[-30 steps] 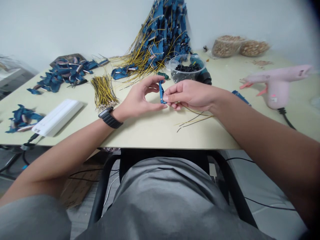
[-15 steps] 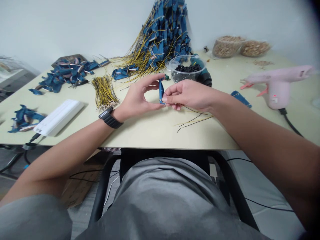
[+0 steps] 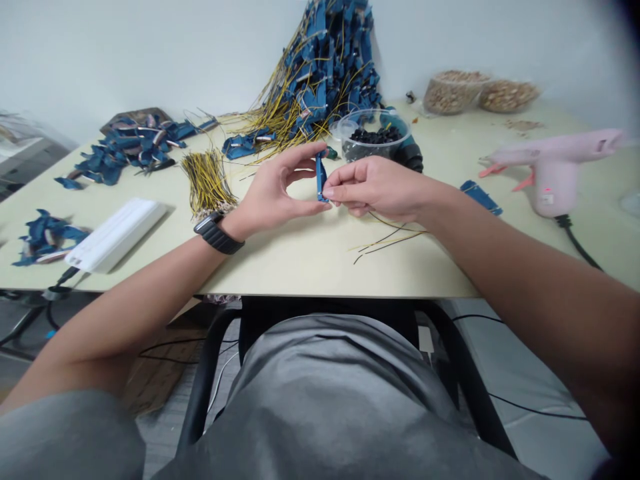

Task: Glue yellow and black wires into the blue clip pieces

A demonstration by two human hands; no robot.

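Note:
A small blue circuit strip (image 3: 320,177) stands upright above the table's middle, pinched end to end between the forefinger and thumb of my left hand (image 3: 280,190). My right hand (image 3: 377,188) is closed against the strip's lower end, its fingertips pinching thin wires (image 3: 387,237) that trail yellow and black onto the table (image 3: 300,260) below it. A black watch (image 3: 219,234) is on my left wrist.
A tall heap of blue strips with yellow wires (image 3: 323,73) rises at the back. A clear tub of black parts (image 3: 373,137) sits behind my hands. A bundle of yellow wires (image 3: 207,180), a white block (image 3: 115,233) and blue strip piles (image 3: 130,147) lie left; a pink glue gun (image 3: 553,167) stands right.
Both hands with the blue strip have risen slightly and shifted a little left. Nothing else on the table has moved.

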